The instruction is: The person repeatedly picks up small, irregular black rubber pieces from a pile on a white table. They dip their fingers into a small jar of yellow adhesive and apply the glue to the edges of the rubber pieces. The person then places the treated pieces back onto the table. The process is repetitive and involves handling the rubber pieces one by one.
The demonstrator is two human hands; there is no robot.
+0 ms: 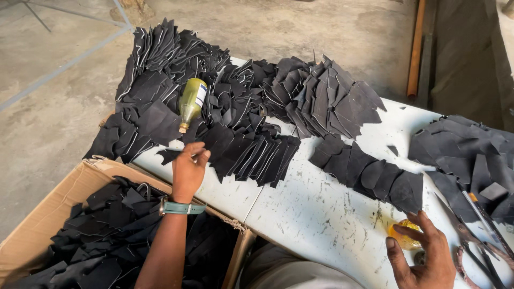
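My left hand (188, 168) reaches across the white table (316, 214) and pinches a black leather piece (170, 156) at the near edge of a fanned stack (251, 152). A green strap is on that wrist. My right hand (420, 251) hovers low at the right with fingers spread, holding nothing, just beside a small amber jar (402, 235). A yellow-green glass bottle (191, 103) lies tilted on the black pieces above my left hand.
Black cut pieces lie in heaps at the far left (155, 85), centre (326, 96) and right (471, 155), with an overlapped row (369, 174) between. A cardboard box (48, 214) full of black pieces stands under the table's left edge. Pliers and tools (482, 235) lie at the right.
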